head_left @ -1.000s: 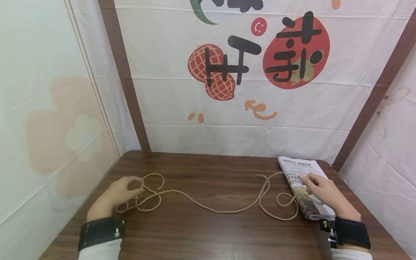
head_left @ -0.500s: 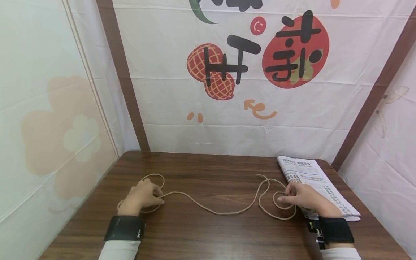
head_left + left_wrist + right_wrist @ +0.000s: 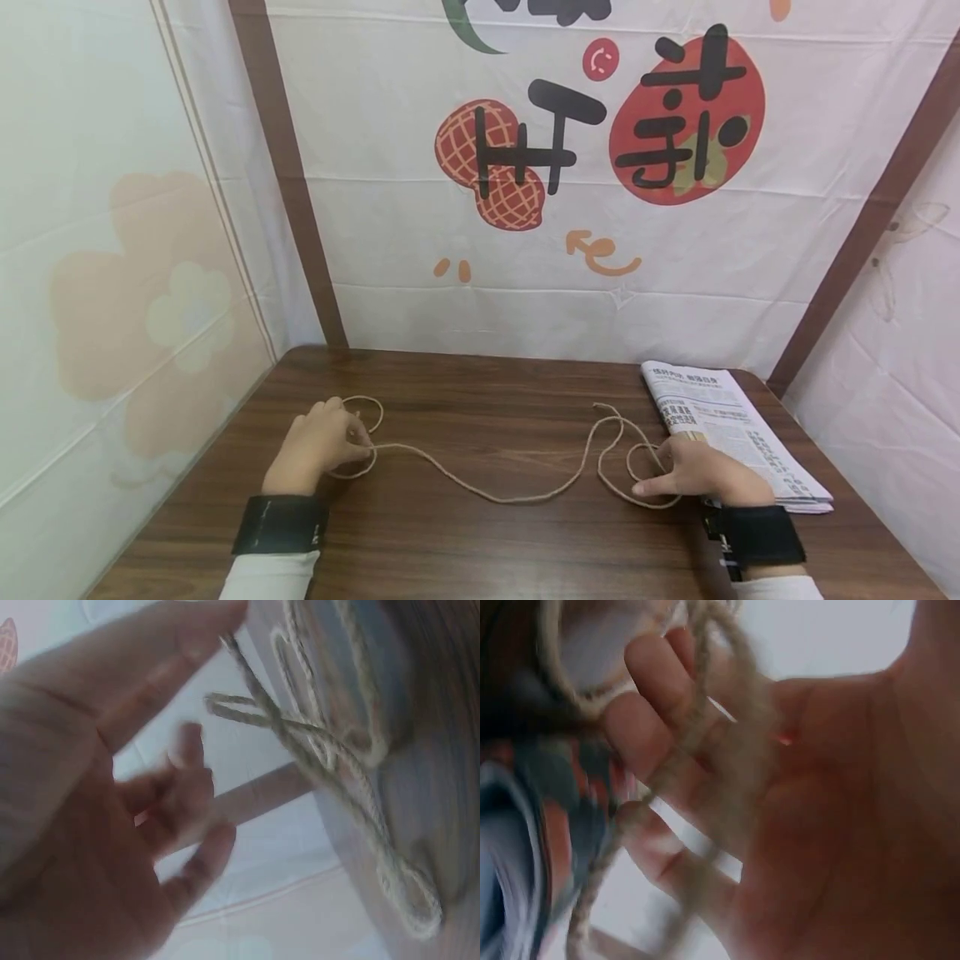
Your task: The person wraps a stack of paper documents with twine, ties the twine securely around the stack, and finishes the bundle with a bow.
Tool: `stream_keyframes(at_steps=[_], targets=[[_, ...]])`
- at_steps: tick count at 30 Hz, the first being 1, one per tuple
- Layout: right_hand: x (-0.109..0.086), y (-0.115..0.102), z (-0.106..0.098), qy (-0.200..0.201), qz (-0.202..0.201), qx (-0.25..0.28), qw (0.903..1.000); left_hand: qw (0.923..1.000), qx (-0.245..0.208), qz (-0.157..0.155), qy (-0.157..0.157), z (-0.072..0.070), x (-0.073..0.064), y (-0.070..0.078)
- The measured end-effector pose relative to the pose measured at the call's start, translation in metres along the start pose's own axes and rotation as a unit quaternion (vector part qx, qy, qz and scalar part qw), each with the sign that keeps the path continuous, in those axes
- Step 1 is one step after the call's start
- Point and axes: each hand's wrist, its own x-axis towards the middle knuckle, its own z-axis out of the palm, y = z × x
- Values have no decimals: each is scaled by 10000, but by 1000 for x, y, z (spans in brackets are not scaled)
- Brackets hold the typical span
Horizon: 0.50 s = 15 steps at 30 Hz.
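Observation:
A thin tan twine rope (image 3: 495, 498) lies in a wavy line across the brown wooden table (image 3: 480, 550), with loose loops at both ends. At its left end my left hand (image 3: 318, 446) pinches the rope between thumb and index finger. In the left wrist view the rope's twisted loops (image 3: 352, 802) trail from those fingertips while the other fingers stay loosely bent. My right hand (image 3: 701, 471) is over the right-hand loops, thumb spread from its loosely bent fingers. Blurred rope strands (image 3: 592, 877) cross in front of the right fingers (image 3: 634, 727) in that wrist view.
A folded newspaper (image 3: 738, 425) lies at the table's right side, partly behind the right hand. A printed white cloth (image 3: 480, 321) hangs behind the table, with pale cloth walls at the sides. Both wrists wear dark bands.
My left hand has moved right and down onto the rope and pinches it. My right hand has come left off the newspaper to the loops, its thumb shifting nearer me.

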Motion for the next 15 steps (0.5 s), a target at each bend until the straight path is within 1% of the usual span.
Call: stream_keyframes(at_steps=[1, 3, 5, 6, 8, 11, 13, 15], targets=[[1, -3, 2, -111, 16, -80, 9999, 9995, -272, 133, -87, 2, 2, 1], [2, -9, 7, -336, 174, -172, 9991, 9957, -793, 366, -319, 6, 4, 2], [5, -14, 12, -527, 306, -260, 9978, 9885, -1292, 415, -673, 11, 6, 3], [7, -15, 13, -618, 341, -287, 9971, 9858, -1415, 353, -827, 13, 6, 4], [10, -17, 16, -753, 381, -299, 9960, 9826, -1546, 231, -1001, 16, 5, 4], [12, -14, 18, -861, 208, -288, 9957, 9790, -1661, 23, -1179, 18, 2, 4], [12, -10, 17, -732, 7, -285, 9969, 9782, -1714, -43, -1172, 18, 1, 2], [10, -6, 14, -539, -254, -68, 9982, 9802, -1662, -1, -1074, 16, 1, 0]])
